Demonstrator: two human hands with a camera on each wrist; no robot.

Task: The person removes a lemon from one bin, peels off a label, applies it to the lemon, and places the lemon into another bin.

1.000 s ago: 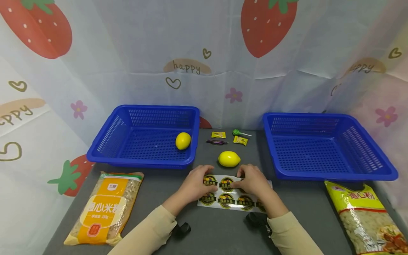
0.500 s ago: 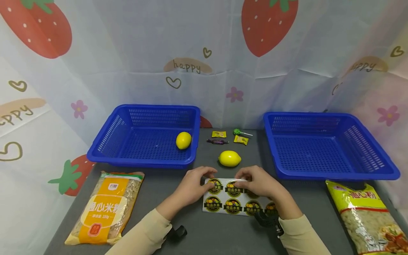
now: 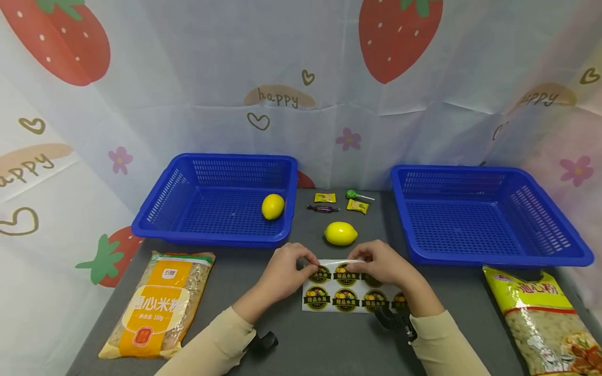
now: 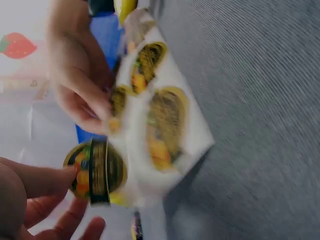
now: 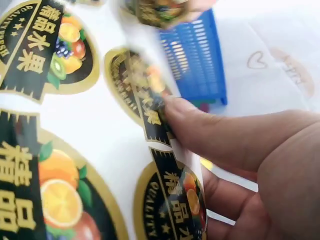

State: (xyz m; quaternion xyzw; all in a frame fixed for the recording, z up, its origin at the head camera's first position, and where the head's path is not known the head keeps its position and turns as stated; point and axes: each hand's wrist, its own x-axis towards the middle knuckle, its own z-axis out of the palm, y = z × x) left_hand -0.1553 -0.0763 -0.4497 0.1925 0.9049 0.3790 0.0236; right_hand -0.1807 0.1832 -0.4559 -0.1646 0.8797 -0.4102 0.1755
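A white sheet of round black-and-gold fruit stickers [image 3: 345,300] lies between both hands near the front middle of the grey table. My left hand [image 3: 286,274] is at its upper left corner. In the left wrist view the thumb and fingers pinch one round sticker [image 4: 95,171] that stands out from the sheet's corner. My right hand [image 3: 385,265] pinches the upper edge of the sheet, thumb on the printed face, as the right wrist view shows; its other fingers are partly hidden behind the sheet. Just beyond the hands lies a yellow lemon [image 3: 340,233].
At the back left stands a blue basket [image 3: 213,236] with another lemon [image 3: 273,207] inside; a second blue basket [image 3: 498,258] is at right. Wrapped candies [image 3: 324,198] and a green lollipop [image 3: 351,194] lie between them. Food bags flank the table: orange [image 3: 157,308], yellow [image 3: 538,313].
Both hands and the sheet have shifted a little to the right. More of the lower row of stickers shows, and the left hand has drawn out toward the sheet's upper left corner.
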